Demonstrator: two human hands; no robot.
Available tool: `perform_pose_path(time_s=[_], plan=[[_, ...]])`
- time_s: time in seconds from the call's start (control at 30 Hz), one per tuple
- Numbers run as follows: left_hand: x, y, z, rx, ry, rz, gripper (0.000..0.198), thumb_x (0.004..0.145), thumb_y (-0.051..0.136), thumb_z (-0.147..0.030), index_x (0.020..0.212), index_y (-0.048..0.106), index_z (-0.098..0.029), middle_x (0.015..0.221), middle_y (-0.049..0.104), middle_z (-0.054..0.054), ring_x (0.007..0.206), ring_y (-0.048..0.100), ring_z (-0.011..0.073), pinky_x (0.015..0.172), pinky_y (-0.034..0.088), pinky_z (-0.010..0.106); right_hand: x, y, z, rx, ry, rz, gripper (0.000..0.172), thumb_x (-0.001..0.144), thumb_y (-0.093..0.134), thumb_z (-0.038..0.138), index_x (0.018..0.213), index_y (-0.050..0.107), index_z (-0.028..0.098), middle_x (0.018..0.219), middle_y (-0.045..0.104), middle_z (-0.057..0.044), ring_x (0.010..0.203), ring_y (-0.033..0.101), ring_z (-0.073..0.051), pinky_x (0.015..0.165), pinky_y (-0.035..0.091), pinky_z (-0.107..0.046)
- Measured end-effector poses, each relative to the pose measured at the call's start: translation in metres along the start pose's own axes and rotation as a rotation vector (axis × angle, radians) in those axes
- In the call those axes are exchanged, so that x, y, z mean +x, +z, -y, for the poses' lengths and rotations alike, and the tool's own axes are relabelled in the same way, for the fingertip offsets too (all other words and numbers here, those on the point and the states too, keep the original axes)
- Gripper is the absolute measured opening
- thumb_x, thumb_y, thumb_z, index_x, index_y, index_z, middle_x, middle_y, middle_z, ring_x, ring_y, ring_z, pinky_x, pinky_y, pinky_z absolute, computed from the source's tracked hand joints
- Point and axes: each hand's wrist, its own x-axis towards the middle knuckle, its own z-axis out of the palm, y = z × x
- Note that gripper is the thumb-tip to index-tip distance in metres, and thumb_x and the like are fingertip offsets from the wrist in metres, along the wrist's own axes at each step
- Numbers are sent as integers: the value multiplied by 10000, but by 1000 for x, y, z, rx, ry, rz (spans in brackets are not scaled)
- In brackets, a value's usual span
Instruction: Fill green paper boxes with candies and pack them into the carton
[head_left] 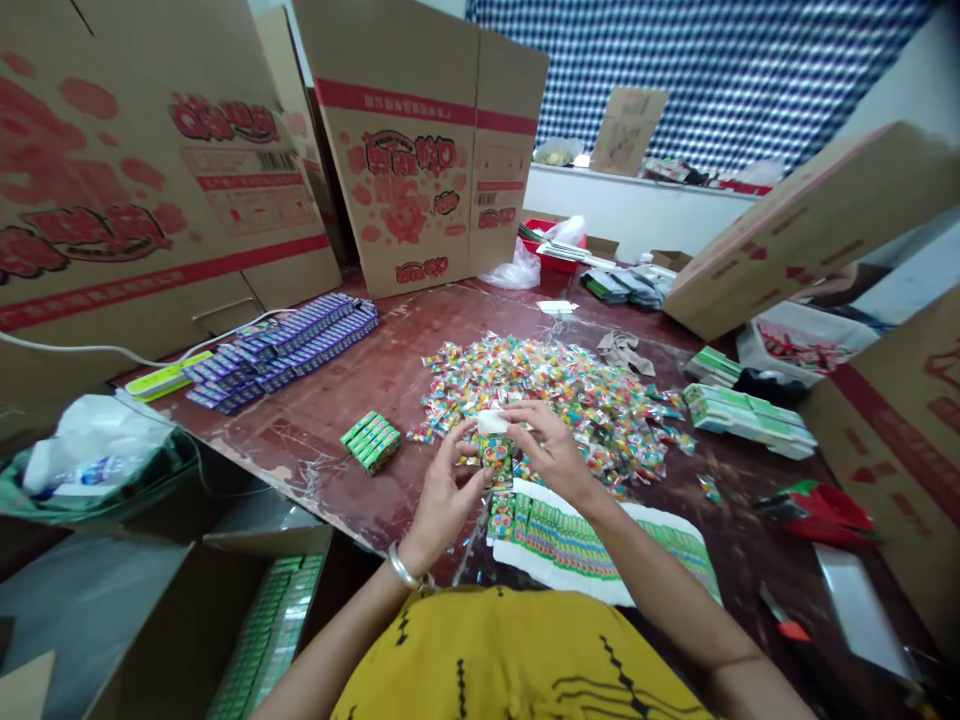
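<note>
Both my hands hold a small colourful candy box above the dark red table. My left hand, with a silver bracelet at the wrist, pinches the box from the left. My right hand grips its open white top flap from the right. Just behind the box spreads a heap of wrapped candies. Below my hands lies a fanned row of flat green box blanks. A small stack of filled green boxes sits to the left.
Rows of purple boxes lie at the left. Large printed cartons stand behind, another carton leans at right. Green box stacks are at right; scissors too. An open carton of green boxes sits below the table edge.
</note>
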Motion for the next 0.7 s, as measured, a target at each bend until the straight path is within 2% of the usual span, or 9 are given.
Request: perform_pose_path(time_s=[0.1,0.17,0.23,0.33,0.4,0.47,0.57,0.63,0.7], plan=[[-2,4,2,-34,-31,42,559,835,651,-289,1352,442,-263,1068,553,41,788,608,136,727,515,263,-19,11,-13,224,200,-23,323,872,617,397,1154,650,242,1015,658,-58,853,640,-172,701,533,-275],[-3,6,6,-50,-52,75,475,839,651,-290,1283,494,-232,1014,579,36,779,596,134,711,495,246,-30,19,-20,271,268,-41,312,863,629,394,1128,656,232,900,666,-38,758,628,-158,678,518,-272],[-4,8,12,-62,-77,90,397,837,659,-297,1201,530,-208,972,597,31,768,581,130,702,476,234,-37,25,-26,250,268,-76,222,871,614,387,984,690,212,919,662,-48,817,625,-172,719,509,-281],[-7,11,22,-95,-114,77,348,821,677,-304,1121,539,-197,1006,603,37,752,562,122,685,465,227,-42,31,-32,244,250,-105,194,868,617,369,812,671,191,1016,644,-69,959,612,-197,821,495,-304],[-8,12,28,-147,-132,39,378,797,700,-291,1112,510,-206,1030,586,33,764,564,119,696,476,228,-42,35,-35,330,284,-134,150,852,643,351,875,630,203,973,640,-53,931,617,-185,824,497,-307],[-9,13,33,-208,-167,-13,441,759,734,-276,1112,475,-219,1022,555,20,742,564,105,702,494,235,-41,39,-38,408,324,-158,190,826,680,340,933,582,216,899,631,-24,865,615,-164,798,498,-293],[-11,9,37,-219,-219,-45,492,723,760,-258,1112,461,-221,1008,523,13,705,566,92,668,509,237,-37,42,-45,394,359,-88,224,800,702,377,820,578,191,812,614,-9,767,580,-138,726,479,-258],[-12,4,38,-137,-199,-47,475,731,747,-234,1124,481,-213,1023,532,30,787,595,124,691,516,243,-32,41,-49,365,390,2,269,777,712,415,755,597,173,778,614,-13,727,564,-132,689,470,-251],[-13,-1,37,-40,-157,-38,457,754,720,-205,1154,501,-212,1052,553,50,928,608,172,762,527,265,-27,39,-52,372,439,87,299,731,746,435,786,637,163,772,631,-19,719,575,-136,677,479,-257]])
